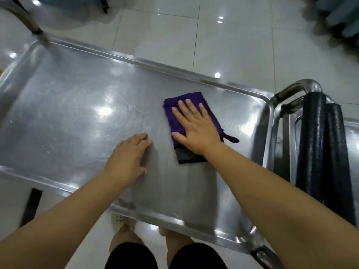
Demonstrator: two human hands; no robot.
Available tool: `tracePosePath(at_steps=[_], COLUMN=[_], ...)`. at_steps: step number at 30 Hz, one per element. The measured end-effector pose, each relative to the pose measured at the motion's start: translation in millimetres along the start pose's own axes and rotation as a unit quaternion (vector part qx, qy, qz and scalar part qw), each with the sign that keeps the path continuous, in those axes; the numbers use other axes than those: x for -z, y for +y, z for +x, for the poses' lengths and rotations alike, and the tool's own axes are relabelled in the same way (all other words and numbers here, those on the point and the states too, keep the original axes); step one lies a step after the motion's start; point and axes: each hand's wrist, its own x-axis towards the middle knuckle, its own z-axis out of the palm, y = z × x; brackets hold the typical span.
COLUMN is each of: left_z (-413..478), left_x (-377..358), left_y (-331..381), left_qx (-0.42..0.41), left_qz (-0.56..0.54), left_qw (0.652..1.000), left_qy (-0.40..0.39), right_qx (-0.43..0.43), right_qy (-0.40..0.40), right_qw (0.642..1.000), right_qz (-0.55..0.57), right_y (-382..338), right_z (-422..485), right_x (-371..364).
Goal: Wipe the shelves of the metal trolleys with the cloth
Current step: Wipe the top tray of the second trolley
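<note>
Right hand (196,131) lies flat, fingers straight, pressing folded purple cloth (175,113) onto top shelf (77,113) of metal trolley. Left hand (128,156) rests flat on the bare shelf just beside the cloth. Black padded handles (322,152) at right end.

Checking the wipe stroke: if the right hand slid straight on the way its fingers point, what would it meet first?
The right hand, flat on the cloth, has only bare shelf ahead. The first obstacle is probably the raised far rim.
</note>
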Motion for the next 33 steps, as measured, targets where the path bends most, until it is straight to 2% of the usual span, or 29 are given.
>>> tracePosePath(at_steps=[3,7,10,14,15,17,22,25,28,33], left_z=[-0.2,0.0,21.3,66.2,74.8,85.7,91.8,93.3,96.0,99.3], left_x=[2.6,8.4,28.1,57.8,60.6,62.2,60.8,60.3,63.9,69.1], left_y=[1.8,4.8,-3.0,-19.7,-22.1,-26.2,-32.1,-33.8,-36.6,-33.7], left_qx=[0.004,-0.002,-0.015,-0.038,-0.045,-0.051,-0.067,-0.075,-0.089,-0.094], left_qz=[0.005,0.035,0.029,0.061,0.068,0.069,0.072,0.080,0.099,0.118], left_qw=[1.000,0.999,0.999,0.997,0.996,0.996,0.995,0.994,0.991,0.988], left_qy=[-0.012,-0.020,-0.005,0.018,0.018,0.005,-0.006,-0.005,-0.016,-0.038], right_qx=[-0.172,-0.392,-0.458,-0.523,-0.519,-0.473,-0.245,-0.139,-0.133,-0.233], right_qy=[0.016,0.034,0.034,0.048,0.046,0.034,0.036,0.020,0.031,0.067], right_qw=[0.984,0.917,0.886,0.846,0.848,0.875,0.967,0.989,0.989,0.969], right_qz=[0.031,0.057,0.058,0.091,0.095,0.093,0.056,0.044,0.057,0.058], right_y=[53.9,91.9,84.7,66.6,61.3,47.3,-6.0,-11.7,10.2,62.2], right_z=[-18.1,-59.5,-69.5,-36.8,-24.0,5.3,80.8,122.1,147.4,121.4], right_x=[3.1,1.8,-0.8,3.6,5.4,9.3,18.6,28.4,39.1,39.6])
